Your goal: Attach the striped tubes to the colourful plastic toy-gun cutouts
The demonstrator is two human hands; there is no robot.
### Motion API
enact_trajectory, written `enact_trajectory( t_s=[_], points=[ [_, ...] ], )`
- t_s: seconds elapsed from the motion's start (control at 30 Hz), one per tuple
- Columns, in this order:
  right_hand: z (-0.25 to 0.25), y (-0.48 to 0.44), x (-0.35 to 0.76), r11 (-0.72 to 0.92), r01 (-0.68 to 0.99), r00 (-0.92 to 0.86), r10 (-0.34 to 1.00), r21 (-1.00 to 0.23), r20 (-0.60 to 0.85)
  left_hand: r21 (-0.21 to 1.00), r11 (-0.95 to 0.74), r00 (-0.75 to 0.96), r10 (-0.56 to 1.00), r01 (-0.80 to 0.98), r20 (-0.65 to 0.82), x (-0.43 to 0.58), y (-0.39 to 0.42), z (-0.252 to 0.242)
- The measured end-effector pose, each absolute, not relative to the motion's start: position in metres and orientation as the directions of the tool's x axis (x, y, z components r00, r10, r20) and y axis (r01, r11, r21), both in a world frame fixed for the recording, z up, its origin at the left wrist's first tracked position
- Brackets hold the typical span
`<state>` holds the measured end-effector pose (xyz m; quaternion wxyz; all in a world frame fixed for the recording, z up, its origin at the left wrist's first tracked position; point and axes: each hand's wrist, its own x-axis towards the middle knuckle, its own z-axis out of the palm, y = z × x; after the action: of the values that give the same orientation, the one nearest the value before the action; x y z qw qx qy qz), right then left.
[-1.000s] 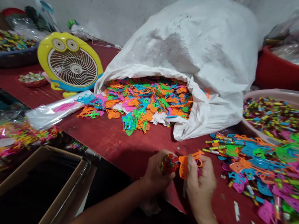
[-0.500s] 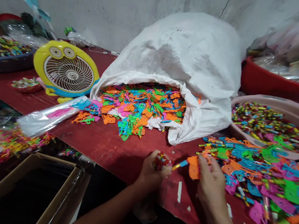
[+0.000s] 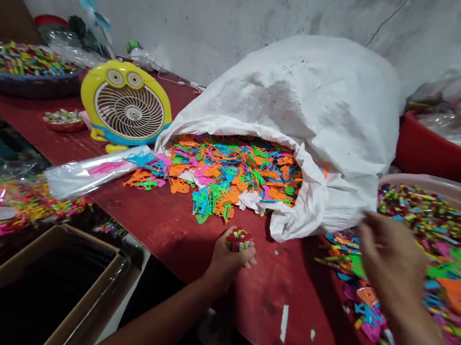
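My left hand (image 3: 230, 259) is shut around a tight bundle of small multicoloured plastic pieces (image 3: 238, 240), just in front of the mouth of a white woven sack (image 3: 318, 105). Bright plastic cut-out shapes (image 3: 230, 175) spill from the sack onto the red table (image 3: 280, 313). My right hand (image 3: 390, 259), slightly blurred, hangs over a loose heap of plastic shapes and sticks (image 3: 364, 317) with its fingers drawn together. Whether it holds anything is hidden.
A pink basin of coloured sticks (image 3: 434, 184) and a red tub (image 3: 438, 159) stand at the right. A yellow fan (image 3: 125, 103) and a blue tray (image 3: 26, 86) stand at the far left. An open cardboard box (image 3: 115, 287) sits below the table edge.
My right hand has moved away from my left, out over the heap, and the orange piece no longer shows in it. My left hand still grips the bundle.
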<state>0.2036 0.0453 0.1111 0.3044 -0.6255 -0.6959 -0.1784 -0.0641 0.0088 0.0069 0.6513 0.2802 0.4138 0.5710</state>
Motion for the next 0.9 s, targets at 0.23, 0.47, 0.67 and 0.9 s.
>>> enact_trajectory(
  t_s=[0.23, 0.47, 0.67, 0.9],
  points=[
    [0.063, 0.167, 0.12, 0.225, 0.974, -0.219, 0.894, 0.032, 0.392, 0.867, 0.205, 0.014, 0.975, -0.454, -0.223, -0.057, 0.012, -0.004],
    [0.042, 0.185, 0.129, 0.219, 0.975, -0.212, 0.91, 0.022, 0.357, 0.877, 0.204, -0.004, 0.973, -0.435, -0.229, -0.059, 0.015, -0.003],
    [0.045, 0.13, 0.137, 0.31, 0.948, -0.239, 0.848, -0.075, 0.473, 0.871, 0.185, -0.02, 0.976, -0.455, -0.218, -0.061, 0.013, 0.004],
    [0.017, 0.016, 0.099, 0.55, 0.83, -0.405, 0.711, -0.097, 0.575, 0.807, 0.167, 0.018, 0.981, -0.566, -0.191, -0.063, 0.009, 0.008]
  ],
)
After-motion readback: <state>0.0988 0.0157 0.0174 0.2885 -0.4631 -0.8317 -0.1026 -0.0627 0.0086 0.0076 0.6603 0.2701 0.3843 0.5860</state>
